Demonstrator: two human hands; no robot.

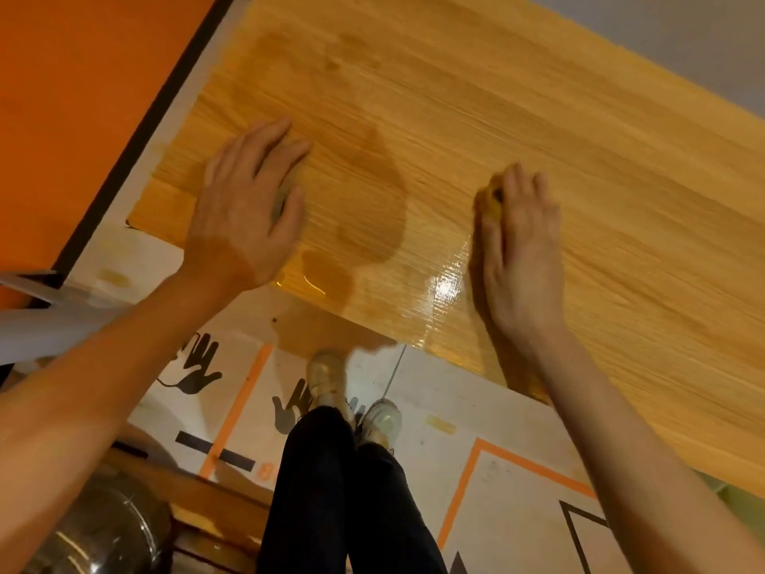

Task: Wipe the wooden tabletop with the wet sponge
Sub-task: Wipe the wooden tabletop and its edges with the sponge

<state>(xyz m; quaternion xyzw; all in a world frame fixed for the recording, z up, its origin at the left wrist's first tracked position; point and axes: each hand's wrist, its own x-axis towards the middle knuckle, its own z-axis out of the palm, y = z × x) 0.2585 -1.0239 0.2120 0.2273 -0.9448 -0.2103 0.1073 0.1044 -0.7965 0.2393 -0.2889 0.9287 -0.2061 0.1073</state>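
The wooden tabletop [476, 118] runs diagonally across the view, with dark wet patches and a glossy wet streak near its front edge. A yellow sponge [495, 199] lies on the wood, mostly hidden beneath my right hand [519, 250]; only a small part shows between thumb and forefinger. My right hand lies over the sponge, thumb against its side, and holds it down on the wood. My left hand [244, 205] rests flat on the tabletop near its left corner, fingers spread and straight. A greyish patch shows under its palm; I cannot tell what it is.
An orange wall panel [74, 97] with a dark edge borders the table on the left. Below the table's front edge are my legs and shoes [356, 391] on a floor with orange tape and hand-shaped marks. A metal pot [103, 528] sits at lower left.
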